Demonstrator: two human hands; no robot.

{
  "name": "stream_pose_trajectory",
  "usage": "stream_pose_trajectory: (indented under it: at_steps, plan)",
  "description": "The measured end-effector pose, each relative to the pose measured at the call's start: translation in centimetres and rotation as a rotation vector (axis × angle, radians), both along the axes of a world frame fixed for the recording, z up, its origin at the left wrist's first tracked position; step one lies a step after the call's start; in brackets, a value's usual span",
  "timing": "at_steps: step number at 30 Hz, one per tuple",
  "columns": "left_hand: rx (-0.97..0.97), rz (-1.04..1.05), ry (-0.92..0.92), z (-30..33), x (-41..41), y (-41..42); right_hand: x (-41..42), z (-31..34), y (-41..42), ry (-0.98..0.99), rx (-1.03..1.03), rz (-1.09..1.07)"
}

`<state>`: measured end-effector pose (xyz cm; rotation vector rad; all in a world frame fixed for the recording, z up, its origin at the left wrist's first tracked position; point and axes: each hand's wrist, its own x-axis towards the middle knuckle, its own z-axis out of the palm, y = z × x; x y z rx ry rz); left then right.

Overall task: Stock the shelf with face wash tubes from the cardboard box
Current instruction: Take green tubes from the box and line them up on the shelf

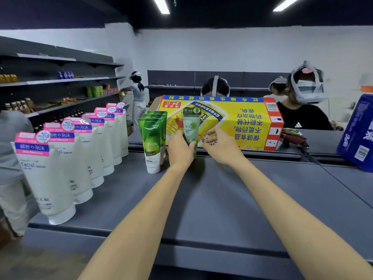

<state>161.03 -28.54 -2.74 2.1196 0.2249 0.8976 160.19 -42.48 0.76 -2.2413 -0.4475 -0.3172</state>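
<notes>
Two bare forearms are extended forward over the grey shelf deck point(232, 199), converging toward its rear edge. The left hand point(180, 150) is closed around the lower body of a pale green tube point(191, 128), with the thumb wrapped across the front face. The tube is held upright, cap end down at the deck; whether the cap touches the deck cannot be told, as it is hidden by the hand. The tube is pale sage green with a dark green crimped top bearing a round emblem and small printed lettering at mid-body. The right hand point(221, 146) is positioned just beside the tube on its right, fingers spread and slightly curled, open and not gripping; contact with the tube cannot be confirmed.

Immediately left of the held tube, a short row of bright green tubes point(153, 142) with white caps is stood upright, one behind another. Farther left, a longer row of white tubes point(60, 170) with pink and blue header labels runs diagonally from the front edge toward the back.

Behind the hands, a yellow cardboard box point(232, 122) with blue and red trim is set across the rear of the deck, its printing inverted. A dark blue box point(357, 134) is seen at the far right edge.
</notes>
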Motion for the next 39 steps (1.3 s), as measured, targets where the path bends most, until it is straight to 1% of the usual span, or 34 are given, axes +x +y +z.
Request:
stream_pose_trajectory:
  at_steps: [6,12,20,29,33,39]
  plan:
    - [-0.009,-0.025,-0.018,-0.2,0.5,0.3,0.8,-0.4,-0.1,0.018,0.072,-0.018]
    - [0.021,-0.03,-0.016,-0.3,-0.2,0.6,0.7,0.3,-0.5,-0.046,0.086,-0.035]
    - [-0.007,-0.013,0.0,-0.2,-1.2,0.0,1.1,-0.6,-0.8,0.0,0.075,-0.044]
    - [-0.055,0.0,-0.009,-0.1,-2.4,-1.1,1.2,-0.7,-0.5,-0.001,0.07,-0.038]
    - [-0.031,-0.004,0.041,0.2,-4.1,-1.9,1.0,-0.8,-0.4,-0.026,0.041,-0.028]
    - [0.033,-0.087,0.047,0.2,-7.5,-1.7,-1.3,-0.2,-0.8,-0.051,0.004,-0.041]
